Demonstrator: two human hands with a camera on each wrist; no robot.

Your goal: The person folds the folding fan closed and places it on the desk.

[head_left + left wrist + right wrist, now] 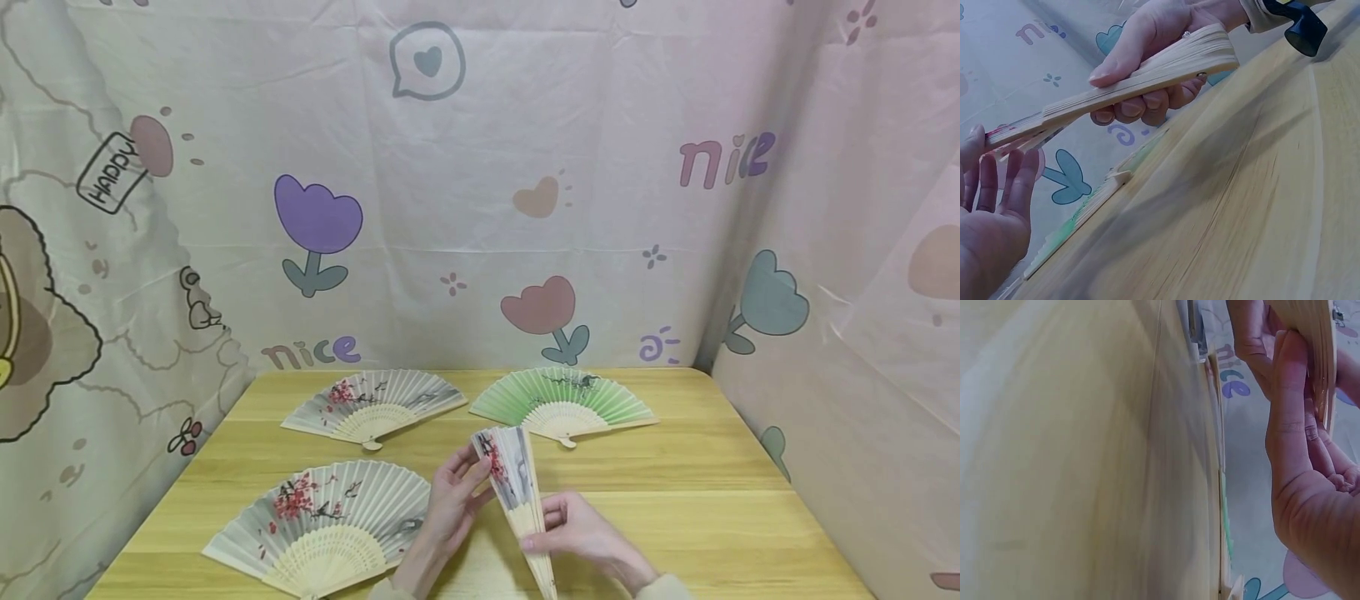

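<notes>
A partly folded hand fan (pixel 513 477) with red blossoms on grey-white cloth is held between both hands, tilted above the table. My left hand (pixel 452 510) pinches its cloth end on the left edge, thumb on the front. Around the bamboo ribs lower down, my right hand (pixel 576 533) grips with the thumb in front. The left wrist view shows the stacked ribs (pixel 1141 87) side-on, with the right fingers curled beneath. In the right wrist view the right hand (pixel 1294 444) holds the ribs (pixel 1313 344) at the upper right.
A spread grey blossom fan (pixel 322 508) lies at the front left of the wooden table (pixel 675 500). Behind it lies another grey blossom fan (pixel 375 404). A spread green fan (pixel 564 400) is at the back right. Printed cloth (pixel 480 167) hangs around the table.
</notes>
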